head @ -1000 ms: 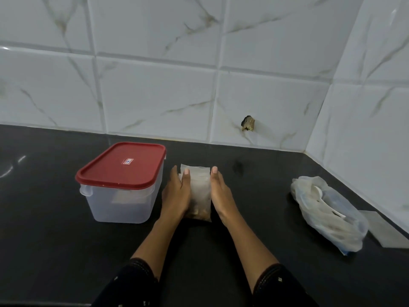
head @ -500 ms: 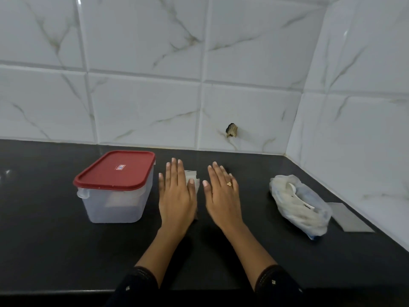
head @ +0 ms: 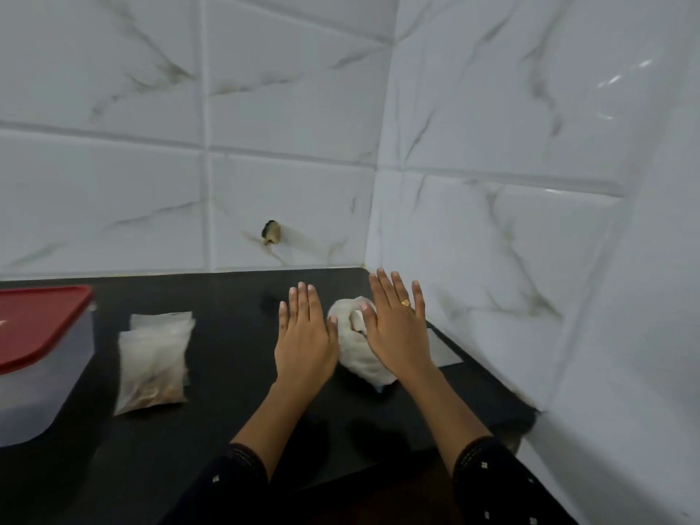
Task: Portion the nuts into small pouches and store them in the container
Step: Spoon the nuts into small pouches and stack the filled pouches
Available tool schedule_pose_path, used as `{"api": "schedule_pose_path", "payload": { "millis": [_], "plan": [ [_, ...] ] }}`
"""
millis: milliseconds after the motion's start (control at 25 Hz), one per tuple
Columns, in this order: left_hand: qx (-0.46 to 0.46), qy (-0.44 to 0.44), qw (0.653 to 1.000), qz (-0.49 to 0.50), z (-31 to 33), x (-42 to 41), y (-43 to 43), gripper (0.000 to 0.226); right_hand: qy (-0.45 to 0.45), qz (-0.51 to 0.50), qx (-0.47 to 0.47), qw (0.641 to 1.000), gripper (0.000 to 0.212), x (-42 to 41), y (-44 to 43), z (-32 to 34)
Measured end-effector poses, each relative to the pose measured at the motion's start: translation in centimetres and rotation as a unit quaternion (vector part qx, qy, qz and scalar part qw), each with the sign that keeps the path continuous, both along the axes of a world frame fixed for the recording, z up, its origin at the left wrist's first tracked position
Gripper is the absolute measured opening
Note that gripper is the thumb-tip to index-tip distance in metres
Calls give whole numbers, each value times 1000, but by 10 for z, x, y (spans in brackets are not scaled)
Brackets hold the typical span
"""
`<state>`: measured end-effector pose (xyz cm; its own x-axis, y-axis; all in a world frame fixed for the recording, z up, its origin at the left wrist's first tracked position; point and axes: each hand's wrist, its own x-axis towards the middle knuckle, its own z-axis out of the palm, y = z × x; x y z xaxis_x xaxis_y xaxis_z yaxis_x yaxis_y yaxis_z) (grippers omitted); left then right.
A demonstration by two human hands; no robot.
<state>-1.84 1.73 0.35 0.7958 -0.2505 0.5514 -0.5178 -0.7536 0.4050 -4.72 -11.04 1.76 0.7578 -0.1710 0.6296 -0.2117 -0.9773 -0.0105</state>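
Both hands are spread flat, palms down and fingers straight, over the far right part of the black tabletop, near the corner of the tiled wall. The left hand and the right hand sit side by side with a narrow gap between them. A crumpled white plastic bag lies in that gap. Its right side is hidden under the right hand, and its left edge is just beside the left thumb. Whether either palm presses on the bag cannot be told. Neither hand grips anything. A gold ring shows on the right hand.

Well to the left of the hands, a small stack of clear pouches lies flat on the tabletop, with brown nuts showing through at its near end. Left of it, at the picture's edge, stands the clear container with its red lid on. A flat pale sheet lies just right of the right hand, against the side wall
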Motion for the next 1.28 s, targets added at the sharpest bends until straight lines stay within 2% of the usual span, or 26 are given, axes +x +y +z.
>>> {"api": "schedule_pose_path", "payload": {
  "millis": [200,240,280,320,400,440,520,600,680,760,800,880,1000,1040,1120,1200,1280],
  "plan": [
    [63,-37,997,-40,-4,-10,-75,58,1,-33,60,998,52,-13,-58,-12],
    [87,-57,993,-55,-7,-15,-90,61,-12,-32,72,997,51,-14,-71,-17],
    [124,-31,988,-88,-12,-18,-106,62,-18,-20,99,995,52,-15,-83,-23],
    [174,-51,978,-104,-18,-21,-121,57,-12,-5,133,991,50,-17,-94,-28],
    [254,-33,960,-117,-25,-27,-138,44,34,30,185,982,45,-21,-111,-40],
    [264,-13,959,-102,-26,-28,-142,48,62,41,207,976,44,-21,-118,-46],
    [310,-30,949,-47,-31,-31,-151,61,76,21,201,976,42,-20,-125,-50],
    [361,-42,931,-35,-29,-37,-153,61,87,-9,169,982,41,-19,-125,-48],
    [351,-43,935,-33,-27,-35,-155,58,123,-7,168,978,42,-18,-124,-42],
    [299,-48,953,-17,-37,-26,-158,53,139,5,214,967,44,-19,-124,-38],
    [255,-48,966,-5,-38,-24,-157,47,116,8,240,964,44,-19,-124,-40],
    [178,-43,982,-42,-35,-26,-155,35,44,12,280,959,41,-19,-124,-45],
    [46,-63,989,-125,-25,-24,-151,36,-81,47,320,943,39,-24,-124,-52],
    [-29,-38,989,-143,-15,-23,-146,34,-109,59,327,937,39,-26,-122,-51],
    [-159,81,967,-180,1,-19,-133,27,-146,77,333,929,41,-30,-113,-42],
    [-244,104,943,-201,8,-9,-114,25,-183,92,306,930,44,-30,-103,-31],
    [-281,111,927,-221,15,4,-89,26,-183,99,275,939,45,-28,-91,-13]
  ]
}}
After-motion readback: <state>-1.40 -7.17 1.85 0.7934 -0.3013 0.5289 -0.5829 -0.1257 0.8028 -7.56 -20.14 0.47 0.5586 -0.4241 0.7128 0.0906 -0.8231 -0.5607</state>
